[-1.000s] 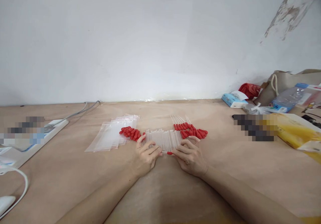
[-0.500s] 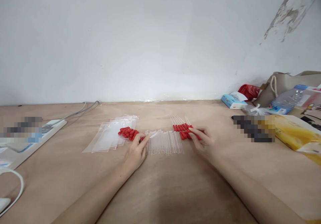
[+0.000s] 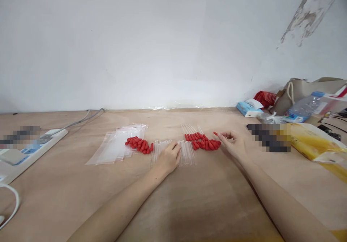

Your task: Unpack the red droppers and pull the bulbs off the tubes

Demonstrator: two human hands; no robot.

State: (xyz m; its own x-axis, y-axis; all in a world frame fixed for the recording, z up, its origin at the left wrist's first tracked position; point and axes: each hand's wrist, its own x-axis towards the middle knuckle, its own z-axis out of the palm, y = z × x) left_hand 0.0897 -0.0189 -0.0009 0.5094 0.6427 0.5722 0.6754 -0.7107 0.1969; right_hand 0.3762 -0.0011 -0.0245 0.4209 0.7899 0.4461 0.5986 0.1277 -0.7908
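Observation:
My right hand (image 3: 232, 142) pinches a red rubber bulb (image 3: 215, 133) between thumb and fingertips, just off the table. Close to its left lies a loose pile of such bulbs (image 3: 207, 145). My left hand (image 3: 171, 156) rests over a row of clear dropper tubes (image 3: 187, 153), fingers curled together at their upper ends; whether a tube is in them is hidden. Behind the right pile, several droppers (image 3: 192, 136) with red bulbs fitted lie side by side, thin tips pointing away. Another heap of red bulbs (image 3: 138, 144) lies left of the tubes.
Clear zip bags (image 3: 108, 148) lie flat at the left, partly under the left heap. Further left is a white power strip (image 3: 35, 158) with cables. On the right are a yellow packet (image 3: 311, 140), a blue tissue pack (image 3: 248, 109), a plastic bottle (image 3: 305, 106) and a bag (image 3: 283, 99).
My left hand has moved right, from the left end of the tubes to over their middle. My right hand has drawn right off the pile with a red bulb in its fingertips.

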